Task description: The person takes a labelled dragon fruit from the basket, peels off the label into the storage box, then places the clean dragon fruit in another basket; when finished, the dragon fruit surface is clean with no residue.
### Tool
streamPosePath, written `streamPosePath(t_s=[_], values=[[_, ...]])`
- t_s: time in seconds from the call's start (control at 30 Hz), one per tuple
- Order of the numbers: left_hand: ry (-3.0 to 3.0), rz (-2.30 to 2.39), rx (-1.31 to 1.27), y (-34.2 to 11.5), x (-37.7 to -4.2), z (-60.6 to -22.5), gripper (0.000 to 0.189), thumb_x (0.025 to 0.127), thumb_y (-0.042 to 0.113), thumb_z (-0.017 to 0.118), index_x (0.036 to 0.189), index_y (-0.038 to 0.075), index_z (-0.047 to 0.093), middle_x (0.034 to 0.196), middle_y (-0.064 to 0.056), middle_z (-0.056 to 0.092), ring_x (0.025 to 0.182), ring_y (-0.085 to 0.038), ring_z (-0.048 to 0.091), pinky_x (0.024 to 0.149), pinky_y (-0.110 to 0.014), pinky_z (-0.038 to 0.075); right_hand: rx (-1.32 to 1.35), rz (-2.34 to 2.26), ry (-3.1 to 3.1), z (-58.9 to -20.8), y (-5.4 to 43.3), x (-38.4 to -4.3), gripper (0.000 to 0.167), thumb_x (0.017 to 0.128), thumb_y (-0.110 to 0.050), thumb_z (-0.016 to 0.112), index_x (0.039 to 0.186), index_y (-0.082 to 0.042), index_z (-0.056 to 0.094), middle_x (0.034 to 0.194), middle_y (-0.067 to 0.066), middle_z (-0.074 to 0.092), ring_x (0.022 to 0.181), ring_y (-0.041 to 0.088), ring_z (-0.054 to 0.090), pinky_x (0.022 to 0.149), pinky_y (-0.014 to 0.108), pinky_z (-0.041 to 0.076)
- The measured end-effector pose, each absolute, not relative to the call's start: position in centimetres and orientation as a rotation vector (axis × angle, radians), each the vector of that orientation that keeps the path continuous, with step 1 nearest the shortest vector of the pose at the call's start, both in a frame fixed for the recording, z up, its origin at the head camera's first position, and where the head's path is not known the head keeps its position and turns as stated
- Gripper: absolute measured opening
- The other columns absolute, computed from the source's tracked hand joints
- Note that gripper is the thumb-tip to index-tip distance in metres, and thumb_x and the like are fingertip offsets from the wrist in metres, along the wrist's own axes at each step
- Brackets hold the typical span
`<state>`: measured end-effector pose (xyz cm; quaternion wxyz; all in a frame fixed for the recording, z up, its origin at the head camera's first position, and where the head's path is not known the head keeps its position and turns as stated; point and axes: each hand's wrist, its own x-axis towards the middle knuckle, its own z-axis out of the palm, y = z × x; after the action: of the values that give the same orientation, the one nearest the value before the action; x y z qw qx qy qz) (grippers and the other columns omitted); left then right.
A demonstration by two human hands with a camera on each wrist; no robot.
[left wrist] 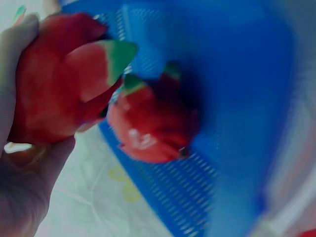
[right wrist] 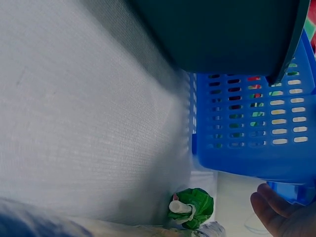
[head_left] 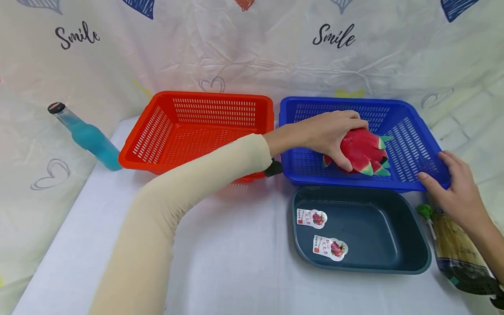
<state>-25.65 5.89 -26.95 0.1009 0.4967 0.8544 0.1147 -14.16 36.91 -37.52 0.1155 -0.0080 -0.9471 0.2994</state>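
My left hand [head_left: 334,133] grips a red dragon fruit [head_left: 364,151] with green-tipped scales over the blue basket [head_left: 417,144]. In the left wrist view, a second dragon fruit [left wrist: 153,123] lies in that basket, beside the held one [left wrist: 59,79]. From the head view this second fruit is mostly hidden behind the left hand and its fruit. On the right, my right hand [head_left: 456,188] holds the rim at the basket's front right corner, thumb on the near side.
A dark green tub [head_left: 366,258] with two fruit-picture labels stands before the blue basket. Left of it is a red basket [head_left: 197,111], a dark-ended item partly hidden by my forearm. A blue bottle [head_left: 92,138] stands far left; a bag [head_left: 458,245] with a green tie lies at right.
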Motion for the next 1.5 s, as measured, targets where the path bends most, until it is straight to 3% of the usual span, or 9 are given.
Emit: streamPosePath(t_s=[0.33, 0.7, 1.13, 1.3, 1.5], values=[[2.452, 0.274, 1.493, 9.0, -27.2, -26.4, 0.096, 0.071, 0.061, 0.074, 0.15, 0.024, 0.033, 0.151, 0.007, 0.038, 0.137, -0.008, 0.034, 0.097, -0.015, 0.043, -0.054, 0.862, -2.788, -37.5, 36.8, -14.1, 0.075, 0.098, -0.031, 0.049, 0.155, -0.002, 0.01, 0.161, 0.026, 0.003, 0.139, 0.06, 0.013, 0.1, 0.078, 0.017], [2.399, 0.322, 1.395, 10.5, -27.9, -28.6, 0.11, 0.069, 0.061, 0.076, 0.155, 0.021, 0.021, 0.147, 0.001, 0.027, 0.129, -0.005, 0.037, 0.094, -0.01, 0.042, -0.034, 0.874, -2.771, -37.4, 36.8, -14.2, 0.074, 0.098, -0.03, 0.049, 0.155, -0.002, 0.012, 0.16, 0.026, 0.005, 0.139, 0.059, 0.013, 0.1, 0.078, 0.017], [2.358, 0.365, 1.384, 11.4, -28.4, -30.0, 0.104, 0.07, 0.061, 0.075, 0.152, 0.022, 0.026, 0.143, 0.001, 0.028, 0.125, -0.005, 0.038, 0.092, -0.01, 0.042, -0.05, 0.879, -2.772, -37.2, 36.9, -14.1, 0.074, 0.098, -0.031, 0.049, 0.155, -0.002, 0.012, 0.161, 0.026, 0.004, 0.14, 0.058, 0.013, 0.101, 0.078, 0.017], [2.384, 0.121, 1.351, 11.6, -27.7, -29.7, 0.106, 0.073, 0.07, 0.066, 0.156, 0.027, 0.015, 0.15, 0.001, 0.022, 0.132, -0.008, 0.035, 0.102, -0.016, 0.039, -0.056, 0.853, -2.767, -37.1, 37.0, -14.1, 0.074, 0.097, -0.032, 0.05, 0.155, -0.005, 0.012, 0.162, 0.023, 0.005, 0.14, 0.058, 0.015, 0.1, 0.077, 0.019], [2.385, -0.131, 1.259, 11.7, -27.4, -29.7, 0.108, 0.074, 0.073, 0.062, 0.155, 0.034, 0.003, 0.161, 0.005, 0.007, 0.147, -0.011, 0.019, 0.116, -0.027, 0.032, -0.03, 0.869, -2.76, -37.3, 37.0, -14.1, 0.073, 0.098, -0.029, 0.05, 0.154, 0.0, 0.014, 0.16, 0.027, 0.006, 0.138, 0.059, 0.015, 0.101, 0.078, 0.018]])
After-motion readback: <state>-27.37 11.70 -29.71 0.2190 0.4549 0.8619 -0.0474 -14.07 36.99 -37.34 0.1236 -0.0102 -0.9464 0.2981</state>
